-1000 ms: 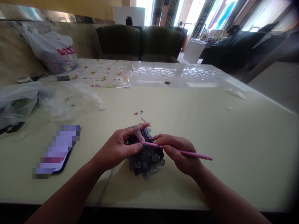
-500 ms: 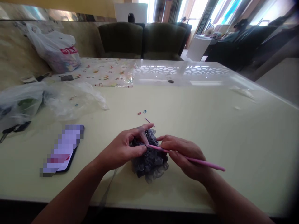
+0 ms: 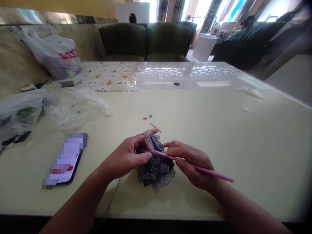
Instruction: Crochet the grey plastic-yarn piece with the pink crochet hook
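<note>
pink hook [image 3: 207, 171]: slants more steeply than 1 s ago | handle end [image 3: 230, 179]: lower, closer to right forearm [image 3: 239, 201]

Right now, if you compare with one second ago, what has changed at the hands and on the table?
The pink tool has tilted: its free end swung slightly toward the person, and the right hand shifted slightly with it. Nothing was taken or let go; the left hand still holds the dark ruffled piece. The phone, red ring and blue ring stayed put.

Pink hook [image 3: 214, 174], dark grey crocheted piece [image 3: 156, 174], pale yellow tabletop [image 3: 219, 130], white sheet [image 3: 114, 76] with reddish-orange motifs
</note>
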Demonstrator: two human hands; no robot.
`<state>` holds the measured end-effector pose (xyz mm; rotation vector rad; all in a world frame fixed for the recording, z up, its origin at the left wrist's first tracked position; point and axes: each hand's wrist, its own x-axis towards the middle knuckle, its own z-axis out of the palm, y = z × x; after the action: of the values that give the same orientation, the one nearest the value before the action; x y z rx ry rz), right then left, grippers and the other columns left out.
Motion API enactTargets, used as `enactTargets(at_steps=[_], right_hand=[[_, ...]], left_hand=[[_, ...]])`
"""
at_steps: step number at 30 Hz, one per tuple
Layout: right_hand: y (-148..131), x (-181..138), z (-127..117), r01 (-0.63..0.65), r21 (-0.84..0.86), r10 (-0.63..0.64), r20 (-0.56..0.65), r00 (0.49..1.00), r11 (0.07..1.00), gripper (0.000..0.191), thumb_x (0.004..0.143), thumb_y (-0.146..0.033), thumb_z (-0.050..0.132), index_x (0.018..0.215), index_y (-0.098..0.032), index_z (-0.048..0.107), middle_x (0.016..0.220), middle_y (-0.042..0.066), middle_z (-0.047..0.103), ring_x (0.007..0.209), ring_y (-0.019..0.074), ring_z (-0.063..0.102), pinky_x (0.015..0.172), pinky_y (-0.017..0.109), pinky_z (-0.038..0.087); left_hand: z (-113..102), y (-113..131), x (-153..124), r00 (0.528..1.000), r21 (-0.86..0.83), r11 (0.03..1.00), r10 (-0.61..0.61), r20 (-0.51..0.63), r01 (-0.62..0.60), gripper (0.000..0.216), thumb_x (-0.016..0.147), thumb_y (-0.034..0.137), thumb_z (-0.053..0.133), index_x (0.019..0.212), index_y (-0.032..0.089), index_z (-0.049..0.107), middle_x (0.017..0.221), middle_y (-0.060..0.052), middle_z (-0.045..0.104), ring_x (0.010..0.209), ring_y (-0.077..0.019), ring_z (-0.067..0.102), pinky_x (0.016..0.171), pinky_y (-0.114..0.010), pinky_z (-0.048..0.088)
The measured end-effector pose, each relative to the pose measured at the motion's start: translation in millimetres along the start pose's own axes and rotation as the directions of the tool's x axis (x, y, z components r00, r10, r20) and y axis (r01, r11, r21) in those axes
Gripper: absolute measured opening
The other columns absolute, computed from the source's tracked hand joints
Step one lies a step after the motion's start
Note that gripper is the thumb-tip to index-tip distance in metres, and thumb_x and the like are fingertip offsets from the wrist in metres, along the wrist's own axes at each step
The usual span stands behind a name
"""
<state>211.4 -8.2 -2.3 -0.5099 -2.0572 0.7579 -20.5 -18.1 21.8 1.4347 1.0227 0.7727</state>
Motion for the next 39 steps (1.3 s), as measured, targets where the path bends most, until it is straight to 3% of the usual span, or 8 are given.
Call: enactTargets(at_steps=[4,9,12,19,24,28,32,39], right_hand=[[1.4,6.0,-13.1,-0.009,0.011,0.008,0.103,0.995,1.0,0.019,0.096,-0.013,0.047,0.098,-0.019,0.065,0.074,0.002,0.063,0.074,0.0162,0.063,0.085,0.038,0.056],[0.3,1.0,-3.5,-0.08,-0.134,0.076,-0.033,0.997,0.988,0.016,0.097,-0.017,0.048,0.099,-0.021,0.064,0.087,0.005,0.07,0.082,0.0171,0.068,0.069,0.028,0.055],[-0.7,-3.7,5.3,-0.02,-0.155,0.002,-0.118,0.993,0.988,0.017,0.096,-0.017,0.049,0.105,-0.02,0.063,0.09,0.007,0.07,0.087,0.0183,0.069,0.07,0.028,0.055],[0.1,-0.6,-3.3,0.039,0.044,-0.039,-0.01,0.999,0.998,0.018,0.094,-0.01,0.049,0.1,-0.017,0.065,0.082,0.005,0.066,0.082,0.0177,0.067,0.082,0.035,0.057],[-1.3,-2.8,3.1,-0.013,-0.093,0.005,-0.089,0.996,0.996,0.015,0.095,-0.013,0.05,0.102,-0.018,0.062,0.085,0.005,0.066,0.087,0.018,0.067,0.07,0.028,0.054],[-1.4,-5.6,7.6,0.014,-0.079,-0.024,-0.136,0.99,0.997,0.016,0.095,-0.015,0.05,0.106,-0.017,0.062,0.092,0.007,0.066,0.092,0.0187,0.066,0.076,0.031,0.055],[-2.1,-0.3,-3.1,-0.004,0.137,0.001,0.026,1.0,0.991,0.017,0.097,-0.017,0.048,0.097,-0.017,0.065,0.078,0.004,0.064,0.078,0.0167,0.063,0.089,0.041,0.056],[-5.4,7.3,-15.6,-0.055,0.017,0.053,0.128,0.99,0.998,0.018,0.095,-0.011,0.048,0.091,-0.016,0.065,0.073,0.003,0.062,0.073,0.0157,0.058,0.09,0.041,0.054]], left_hand=[[-2.4,3.6,-2.2,1.0,0.061,0.998,-0.009,0.024,0.007,0.006,0.08,0.018,0.066,0.082,0.021,0.07,0.151,-0.005,0.051,0.128,-0.0321,0.055,0.097,-0.04,0.048],[-3.5,5.4,-3.7,1.0,0.029,0.999,-0.025,-0.008,0.025,0.001,0.081,0.019,0.066,0.081,0.021,0.066,0.155,-0.004,0.046,0.124,-0.0296,0.058,0.09,-0.035,0.049],[-2.0,2.6,-1.5,0.999,-0.032,0.999,-0.041,0.007,0.041,0.002,0.08,0.02,0.068,0.08,0.019,0.067,0.156,-0.006,0.044,0.122,-0.0302,0.059,0.094,-0.038,0.048],[-2.7,0.5,-0.4,0.997,-0.07,0.996,-0.056,0.044,0.059,0.009,0.079,0.019,0.07,0.087,0.019,0.073,0.151,-0.006,0.051,0.13,-0.0344,0.053,0.104,-0.043,0.042],[-2.9,-0.3,-1.3,0.996,-0.072,0.994,-0.084,-0.015,0.083,0.005,0.079,0.02,0.069,0.083,0.02,0.071,0.143,-0.006,0.058,0.123,-0.0314,0.057,0.095,-0.038,0.047],[0.1,-3.1,-0.1,0.995,-0.121,0.988,-0.097,0.029,0.1,0.02,0.076,0.023,0.072,0.096,0.022,0.075,0.126,-0.009,0.068,0.118,-0.0308,0.06,0.093,-0.038,0.049],[0.1,-3.7,-0.1,0.992,-0.11,0.988,-0.099,0.083,0.108,0.017,0.075,0.023,0.072,0.092,0.022,0.077,0.127,-0.01,0.067,0.116,-0.032,0.062,0.088,-0.038,0.051],[-4.0,1.8,-2.9,1.0,0.093,0.996,-0.003,0.014,0.002,0.008,0.078,0.018,0.066,0.084,0.022,0.069,0.146,-0.005,0.056,0.133,-0.0303,0.052,0.1,-0.038,0.045]])
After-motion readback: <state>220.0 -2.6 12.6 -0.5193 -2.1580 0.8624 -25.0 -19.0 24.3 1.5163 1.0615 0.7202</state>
